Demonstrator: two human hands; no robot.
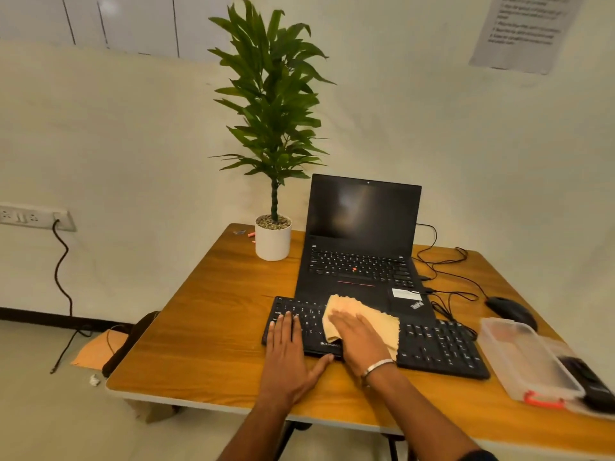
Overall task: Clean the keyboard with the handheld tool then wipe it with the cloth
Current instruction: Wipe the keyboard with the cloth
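Two hands down in the head view: left hand (289, 347) flat, steadying keyboard (439, 347) on table (206, 327); right hand (357, 337) spread, pressing cloth (346, 309) onto middle keys. Probably in wiping stage; right half unwiped.

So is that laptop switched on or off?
Cannot tell for sure. The laptop lid is open and upright, but its screen is dark, showing only a faint reflection. No lit indicator is visible.
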